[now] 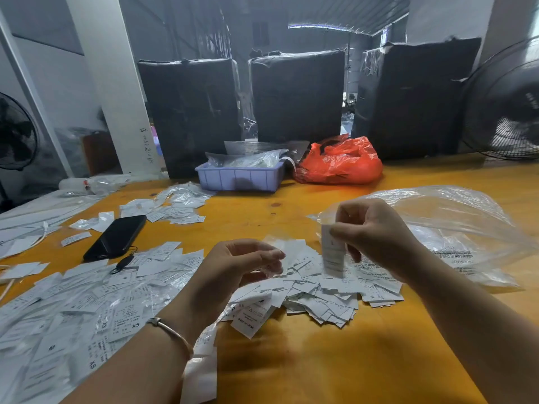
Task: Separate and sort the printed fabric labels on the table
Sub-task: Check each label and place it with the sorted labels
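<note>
Orange-topped table (306, 360) carries a heap of printed fabric labels (320, 295), with a black phone (116, 237) lying left of the heap. Above the heap, my right hand (376, 231) pinches one blurred label (332, 252). My left hand (236, 266), just left of that label, seems to pinch a clear scrap (277, 258); I cannot tell for sure.
</note>
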The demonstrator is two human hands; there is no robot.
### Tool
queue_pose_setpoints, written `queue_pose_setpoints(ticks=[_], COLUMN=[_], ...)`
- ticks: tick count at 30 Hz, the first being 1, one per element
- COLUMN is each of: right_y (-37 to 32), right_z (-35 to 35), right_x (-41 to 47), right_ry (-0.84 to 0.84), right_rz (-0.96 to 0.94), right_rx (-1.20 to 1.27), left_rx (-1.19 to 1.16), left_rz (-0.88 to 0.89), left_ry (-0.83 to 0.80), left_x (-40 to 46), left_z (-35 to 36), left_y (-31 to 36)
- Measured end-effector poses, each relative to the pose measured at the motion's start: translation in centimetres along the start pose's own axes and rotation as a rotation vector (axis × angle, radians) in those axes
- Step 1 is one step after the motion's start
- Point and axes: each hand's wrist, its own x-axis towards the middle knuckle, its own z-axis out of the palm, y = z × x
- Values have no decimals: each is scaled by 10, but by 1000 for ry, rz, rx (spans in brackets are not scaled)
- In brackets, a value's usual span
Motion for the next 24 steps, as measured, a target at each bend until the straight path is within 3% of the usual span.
queue_pose_setpoints(ticks=[3, 6, 16, 20, 24], right_y=[-4, -5, -2, -4, -10], right_z=[7, 9, 9, 11, 16], right_x=[-4, -6, -4, -7, -12], right_ry=[-14, -43, -34, 103, 222], right_rz=[-8, 22, 53, -95, -334], right_rx=[456, 582, 593, 581, 273], left_rx=[22, 59, 124, 98, 101], left_rz=[35, 54, 128, 200, 238], left_ry=[-15, -31, -16, 14, 47], left_x=[-1, -2, -7, -8, -8], left_z=[0, 0, 7, 8, 8], left_y=[2, 3, 5, 5, 6])
